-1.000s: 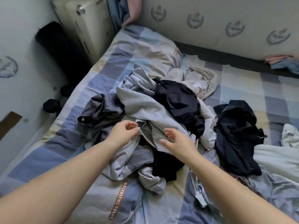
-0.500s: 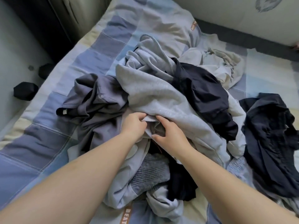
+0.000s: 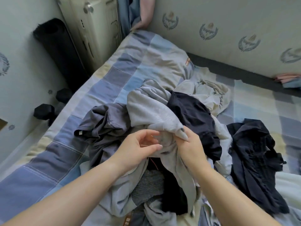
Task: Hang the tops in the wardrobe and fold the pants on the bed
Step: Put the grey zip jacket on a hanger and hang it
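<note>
- Bedroom, checked bed point(image 3: 114, 75) against patterned wall; clothes pile point(image 3: 162, 128) mid-bed, unsorted.
- Nothing hung or folded yet; wardrobe not seen.
- Right hand point(image 3: 189, 147) pinches light grey garment point(image 3: 151, 111) edge; left hand point(image 3: 138, 147) loosely curled beside it, holding nothing.
- Versus 0.5 s ago: left hand released the cloth, camera pulled back.

A soft, matt light grey fleece garment point(image 3: 151, 115) is bunched in the right hand point(image 3: 189, 146). Beside the grip lies smooth, dark navy cloth point(image 3: 193, 118). Left of it, slate grey fabric point(image 3: 104, 126) creases thinly. Beneath, ribbed grey knit point(image 3: 146, 185) looks rough. All rest on a matt patchwork cotton quilt point(image 3: 114, 75).
</note>
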